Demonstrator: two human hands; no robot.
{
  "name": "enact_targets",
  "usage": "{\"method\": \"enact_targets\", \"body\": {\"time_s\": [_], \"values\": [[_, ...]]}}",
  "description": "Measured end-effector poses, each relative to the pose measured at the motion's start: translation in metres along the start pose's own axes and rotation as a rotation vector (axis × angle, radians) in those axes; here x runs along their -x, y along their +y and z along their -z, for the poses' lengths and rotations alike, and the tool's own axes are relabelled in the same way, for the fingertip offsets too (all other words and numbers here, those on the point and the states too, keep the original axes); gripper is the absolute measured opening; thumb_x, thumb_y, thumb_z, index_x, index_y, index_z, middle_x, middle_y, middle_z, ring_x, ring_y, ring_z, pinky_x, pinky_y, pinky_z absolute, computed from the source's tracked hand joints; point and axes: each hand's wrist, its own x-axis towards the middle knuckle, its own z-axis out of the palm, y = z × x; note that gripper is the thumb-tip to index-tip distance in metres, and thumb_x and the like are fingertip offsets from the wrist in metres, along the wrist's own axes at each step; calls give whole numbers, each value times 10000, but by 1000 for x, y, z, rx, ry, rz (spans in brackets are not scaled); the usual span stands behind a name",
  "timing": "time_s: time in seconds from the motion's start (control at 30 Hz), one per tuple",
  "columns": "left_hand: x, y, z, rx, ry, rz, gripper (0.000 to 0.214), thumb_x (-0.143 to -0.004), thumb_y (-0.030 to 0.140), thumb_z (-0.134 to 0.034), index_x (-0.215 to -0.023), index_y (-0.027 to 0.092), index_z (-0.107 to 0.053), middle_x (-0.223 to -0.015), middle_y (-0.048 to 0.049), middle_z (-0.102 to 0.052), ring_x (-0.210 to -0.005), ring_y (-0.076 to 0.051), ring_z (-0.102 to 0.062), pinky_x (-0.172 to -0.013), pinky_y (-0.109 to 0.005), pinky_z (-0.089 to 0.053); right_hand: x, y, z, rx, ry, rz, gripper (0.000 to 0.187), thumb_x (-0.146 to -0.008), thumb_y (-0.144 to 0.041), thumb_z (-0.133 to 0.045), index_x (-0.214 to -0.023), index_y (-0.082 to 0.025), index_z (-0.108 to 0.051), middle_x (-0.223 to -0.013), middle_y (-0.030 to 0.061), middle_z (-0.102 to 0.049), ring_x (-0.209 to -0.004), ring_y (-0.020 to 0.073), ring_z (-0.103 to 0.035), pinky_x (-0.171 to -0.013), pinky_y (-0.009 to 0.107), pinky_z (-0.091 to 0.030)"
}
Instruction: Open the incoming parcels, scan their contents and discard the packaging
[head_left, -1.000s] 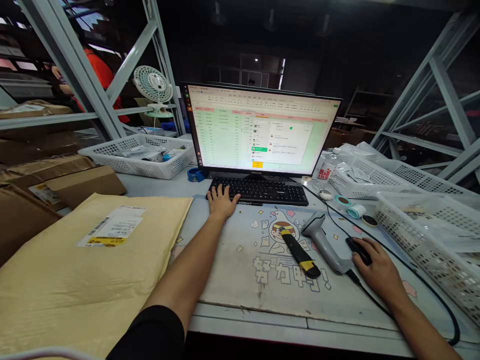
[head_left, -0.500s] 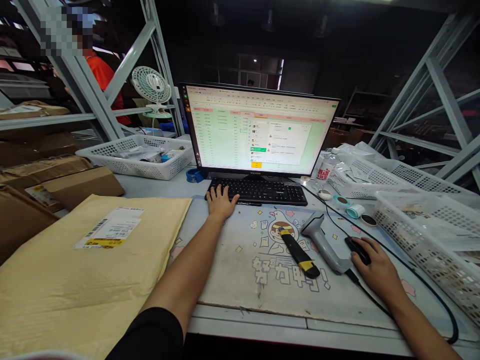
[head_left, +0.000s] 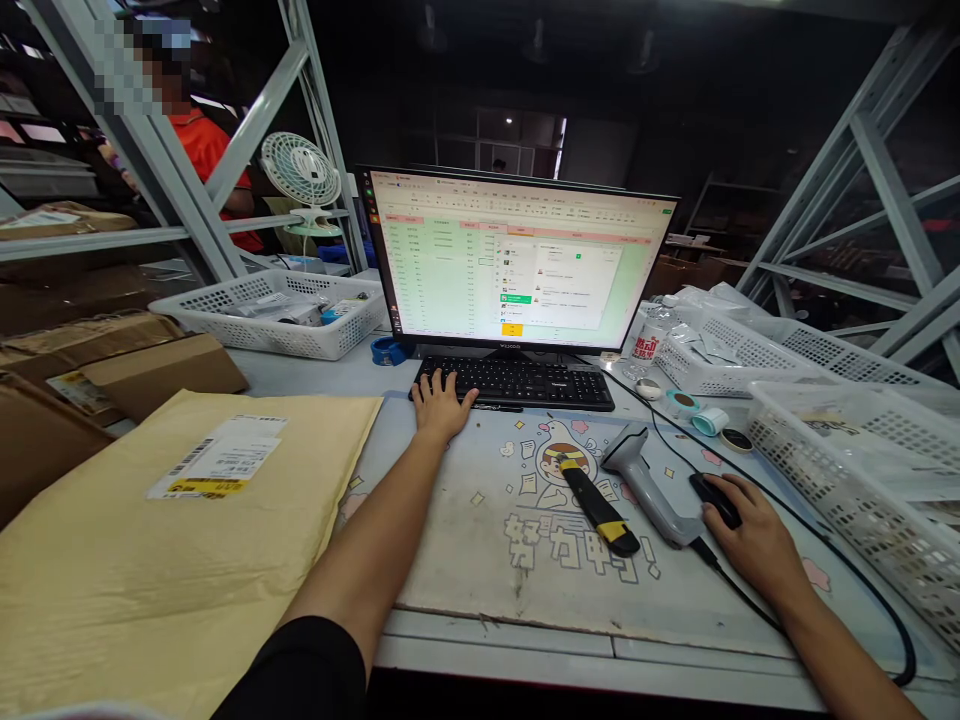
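We note the left hand (head_left: pixel 439 405) flat, gripping nothing, on the keyboard (head_left: pixel 540 382), left end. The right hand (head_left: pixel 754 542) clasps the mouse (head_left: pixel 712 496).

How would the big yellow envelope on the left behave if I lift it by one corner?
The envelope would probably sag, being wide, thin and slightly creased. No bulge shows, so likely light. Lying flat, it should slide, not roll.
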Motion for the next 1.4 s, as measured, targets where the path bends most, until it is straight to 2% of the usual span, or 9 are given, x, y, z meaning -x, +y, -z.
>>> {"method": "enact_targets", "body": {"time_s": [0.43,1.17,1.4], "values": [[-1,0,-1,-2,9,-1,787,-1065,666,-323,-1672,177,-441,-1794,-148,-305,-1673,-436,-196,-1375,-601,-135,0,3,-4,-7,30,23,489,-996,-532,-512,-1325,-249,-739,-1412,116,-655,-1232,352,-679,-1086,541,-558],[0,-1,-1,6,16,-3,781,-1059,662,-319,-1661,181,-445,-1792,-148,-311,-1674,-430,-196,-1376,-598,-135,0,1,-1,4,11,-15,493,-996,-535,-504,-1327,-250,-733,-1426,116,-650,-1236,348,-674,-1049,532,-574],[-1,-1,-2,10,25,-8,797,-1052,673,-314,-1662,178,-447,-1789,-151,-317,-1670,-435,-206,-1374,-606,-142,0,-1,-1,-16,26,-12,474,-988,-509,-517,-1320,-249,-732,-1418,115,-652,-1240,340,-671,-1100,525,-550]]}}
